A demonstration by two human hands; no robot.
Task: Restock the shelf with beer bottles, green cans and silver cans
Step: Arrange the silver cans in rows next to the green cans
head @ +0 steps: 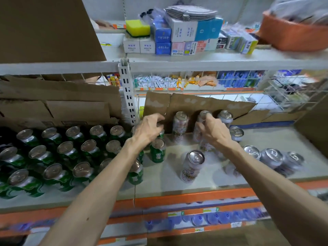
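Green cans (67, 150), with silver tops and green bodies, stand upright in close rows on the left part of the shelf (177, 189). Silver cans, pale with red and dark print, stand looser on the right part. 3 of them line up at the back against a torn cardboard sheet (195, 103), 1 front silver can (192, 166) stands alone nearer the edge, and a blurred group of 3 (272, 156) sits further right. Both bare forearms reach forward and upward from the lower edge to the back of the shelf. The left hand (148, 129) is palm down at the rear end of the green rows, its fingers curled together over the top of a rear green can (161, 134), of which only a sliver shows. Another green can (157, 150) stands just in front of that wrist. The right hand (214, 131) is turned inward, fingers and thumb wrapped round the upper body of the middle silver can (204, 114) in the back row, whose lid shows above the knuckles. Motion blur softens the can labels.
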